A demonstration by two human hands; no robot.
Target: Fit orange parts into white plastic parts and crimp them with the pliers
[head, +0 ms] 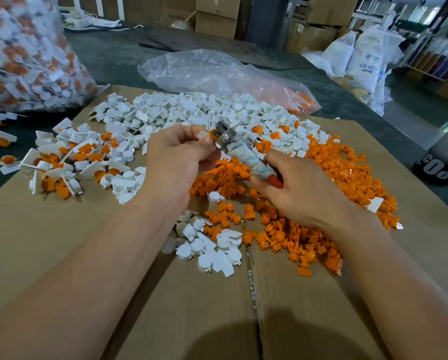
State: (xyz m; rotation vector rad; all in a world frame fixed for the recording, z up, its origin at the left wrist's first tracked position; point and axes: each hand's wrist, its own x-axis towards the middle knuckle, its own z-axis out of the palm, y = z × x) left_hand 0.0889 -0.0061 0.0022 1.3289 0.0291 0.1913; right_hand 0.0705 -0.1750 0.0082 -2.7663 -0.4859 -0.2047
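Pliers with cloth-wrapped, red-ended handles are gripped by the right hand, whose fingers are curled round the handles. A white part with an orange piece in it is pinched by the left hand and held against the metal head of the pliers, above the heaps. Loose white plastic parts are heaped at the far side of the cardboard sheet on the table; orange parts are spread to the right. Joined white-and-orange pieces are scattered at the left. A clear plastic bag is seen behind the heaps.
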